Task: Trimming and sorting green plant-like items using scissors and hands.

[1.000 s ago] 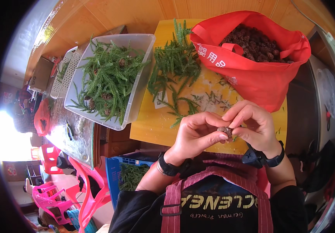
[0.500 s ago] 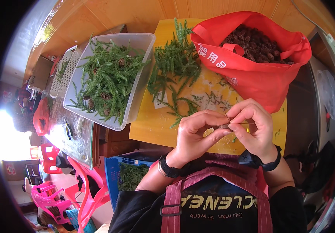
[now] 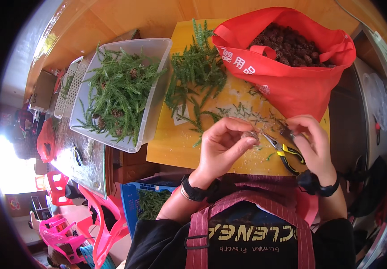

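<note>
My left hand [image 3: 224, 147] is closed in a pinch around a small brown pine cone [image 3: 250, 135], mostly covered by the fingertips. Over the right part of the yellow board [image 3: 171, 150] is my right hand [image 3: 312, 141], its fingers half curled and apart above some dark thin bits. Between the hands lie pliers [image 3: 286, 153] with yellow and black handles, their jaws pointing toward the pine cone. Green sprigs [image 3: 198, 67] and loose clippings are spread farther back on the board.
At the back right stands a red bag [image 3: 292, 87] full of pine cones [image 3: 287, 47]. A clear plastic bin [image 3: 155, 96] at left holds green sprigs and several cones. Below the board's edge is a blue crate [image 3: 130, 206] with greenery; pink chairs [image 3: 61, 233] stand lower left.
My right hand has let go of the pine cone and moved right, uncovering the pliers. My left hand keeps its pinch, having shifted slightly left.
</note>
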`<state>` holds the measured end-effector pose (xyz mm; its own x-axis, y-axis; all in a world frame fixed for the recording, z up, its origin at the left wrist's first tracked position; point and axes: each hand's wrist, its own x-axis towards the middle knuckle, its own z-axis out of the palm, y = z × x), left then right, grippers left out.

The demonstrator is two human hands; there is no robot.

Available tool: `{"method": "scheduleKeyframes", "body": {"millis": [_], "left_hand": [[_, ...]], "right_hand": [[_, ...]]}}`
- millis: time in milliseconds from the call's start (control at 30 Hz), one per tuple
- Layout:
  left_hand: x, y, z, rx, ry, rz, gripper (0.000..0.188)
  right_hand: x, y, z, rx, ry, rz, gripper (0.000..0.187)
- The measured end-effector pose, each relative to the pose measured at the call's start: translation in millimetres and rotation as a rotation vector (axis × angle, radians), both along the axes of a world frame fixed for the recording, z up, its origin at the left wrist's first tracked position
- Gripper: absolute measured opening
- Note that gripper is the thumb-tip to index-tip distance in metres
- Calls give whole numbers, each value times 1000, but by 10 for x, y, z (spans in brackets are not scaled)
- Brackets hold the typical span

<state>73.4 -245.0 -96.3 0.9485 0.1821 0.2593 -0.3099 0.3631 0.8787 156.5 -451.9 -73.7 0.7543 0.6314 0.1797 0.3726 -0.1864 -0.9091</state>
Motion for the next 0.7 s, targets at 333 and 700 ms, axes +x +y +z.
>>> {"method": "scheduleKeyframes", "body": {"millis": [333, 700], "left_hand": [[-19, 98, -69, -132, 82, 23, 22], [-89, 156, -9, -261, 136, -71, 20]], "right_hand": [[-276, -318, -407, -760, -403, -22, 55], [-335, -402, -433, -464, -185, -141, 34]]}}
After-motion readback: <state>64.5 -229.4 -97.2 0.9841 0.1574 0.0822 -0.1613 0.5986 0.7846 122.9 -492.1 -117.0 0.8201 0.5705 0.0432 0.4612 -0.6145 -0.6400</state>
